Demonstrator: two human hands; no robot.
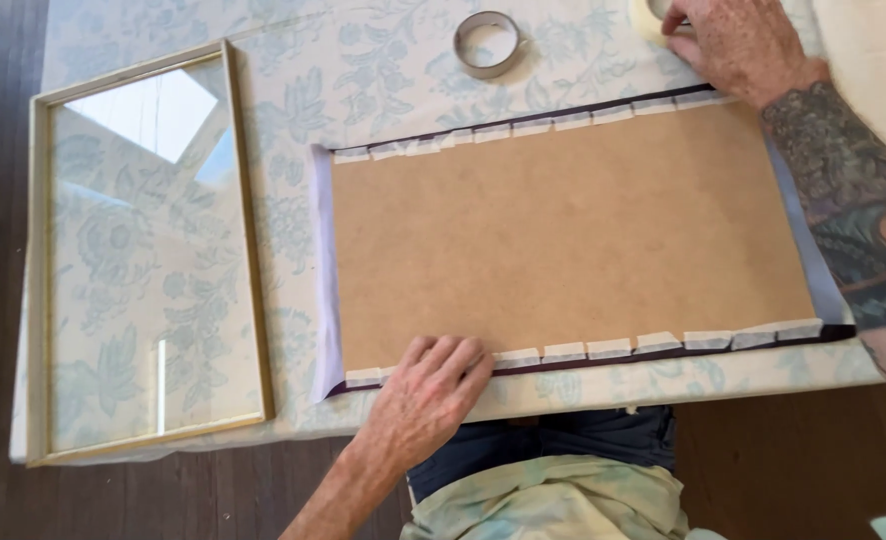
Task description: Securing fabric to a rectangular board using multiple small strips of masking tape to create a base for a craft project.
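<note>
A brown backing board (563, 235) lies on a floral cloth, with fabric folded over its long edges and held by rows of pale tape pieces (613, 348). My left hand (425, 400) presses flat on the board's near left corner, fingers spread over the taped edge. At the top right, my right hand (738, 42) has its fingers closed on a pale roll of tape (655, 12), mostly hidden at the frame's edge.
A gold picture frame with glass (143, 250) lies at the left on the cloth-covered table (363, 90). A metal ring (487, 42) sits beyond the board. Dark wooden floor shows around the table.
</note>
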